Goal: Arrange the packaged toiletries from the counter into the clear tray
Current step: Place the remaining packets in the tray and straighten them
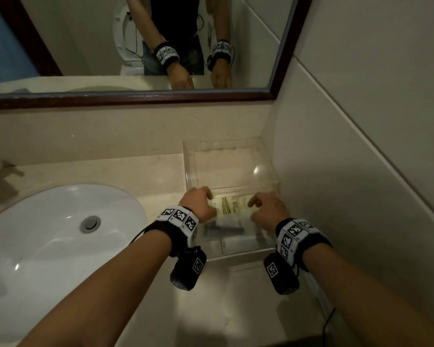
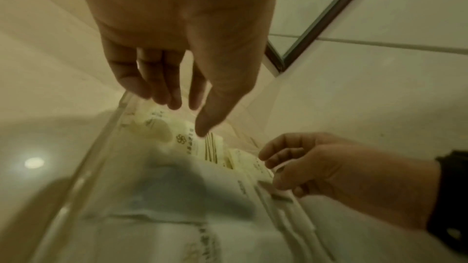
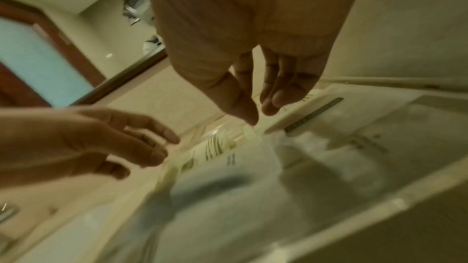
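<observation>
The clear tray (image 1: 189,169) stands on the counter against the right wall. Its near half holds several packaged toiletries: a cream packet with brown stripes (image 1: 227,206), and a clear packet with a dark item inside (image 1: 223,230). My left hand (image 1: 201,204) hovers over the left packets with fingers relaxed and straight, the thumb tip near the striped packet (image 2: 212,147). My right hand (image 1: 263,209) hangs over the right side, fingers loosely bent just above a white box (image 3: 303,111). Neither hand grips anything. The tray's far half looks bare.
A white sink (image 1: 48,234) with a drain lies to the left, its faucet (image 1: 0,179) at the far left edge. A framed mirror (image 1: 135,46) hangs behind the counter. The tiled wall (image 1: 361,171) is close on the right. Bare counter (image 1: 236,296) lies before the tray.
</observation>
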Action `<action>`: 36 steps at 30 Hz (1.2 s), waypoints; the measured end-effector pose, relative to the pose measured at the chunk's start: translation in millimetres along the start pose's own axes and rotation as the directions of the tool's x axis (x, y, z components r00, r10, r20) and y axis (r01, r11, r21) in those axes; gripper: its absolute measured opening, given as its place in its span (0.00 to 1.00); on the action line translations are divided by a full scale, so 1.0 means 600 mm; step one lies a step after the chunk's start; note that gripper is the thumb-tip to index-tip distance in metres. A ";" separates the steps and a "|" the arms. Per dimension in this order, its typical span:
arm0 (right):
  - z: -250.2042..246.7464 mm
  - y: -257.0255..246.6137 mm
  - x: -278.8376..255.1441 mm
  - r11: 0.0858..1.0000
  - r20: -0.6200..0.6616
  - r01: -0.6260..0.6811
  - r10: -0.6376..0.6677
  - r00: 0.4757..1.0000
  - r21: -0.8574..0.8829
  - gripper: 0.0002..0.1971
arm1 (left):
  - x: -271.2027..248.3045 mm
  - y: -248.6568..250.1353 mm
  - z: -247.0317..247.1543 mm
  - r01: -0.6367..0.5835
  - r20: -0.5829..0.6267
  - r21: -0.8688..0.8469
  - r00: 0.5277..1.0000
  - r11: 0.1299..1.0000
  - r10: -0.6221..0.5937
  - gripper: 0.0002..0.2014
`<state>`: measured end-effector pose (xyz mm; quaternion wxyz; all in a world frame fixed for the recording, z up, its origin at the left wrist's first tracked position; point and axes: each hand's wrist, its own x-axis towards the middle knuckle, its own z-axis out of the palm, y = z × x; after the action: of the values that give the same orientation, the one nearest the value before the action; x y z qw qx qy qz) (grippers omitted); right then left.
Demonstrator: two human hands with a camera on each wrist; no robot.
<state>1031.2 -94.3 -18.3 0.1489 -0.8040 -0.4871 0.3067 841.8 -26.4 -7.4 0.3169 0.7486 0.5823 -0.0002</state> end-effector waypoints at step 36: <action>0.033 -0.020 0.044 0.964 0.129 0.140 -0.113 0.985 -0.224 0.06 | 0.017 -0.013 -0.009 -0.114 0.179 0.567 0.984 0.816 0.014 0.14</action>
<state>1019.2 -66.4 -36.0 0.0447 -0.7639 -0.5781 0.2834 836.3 -14.0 -10.8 0.1236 0.8258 0.5010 -0.2275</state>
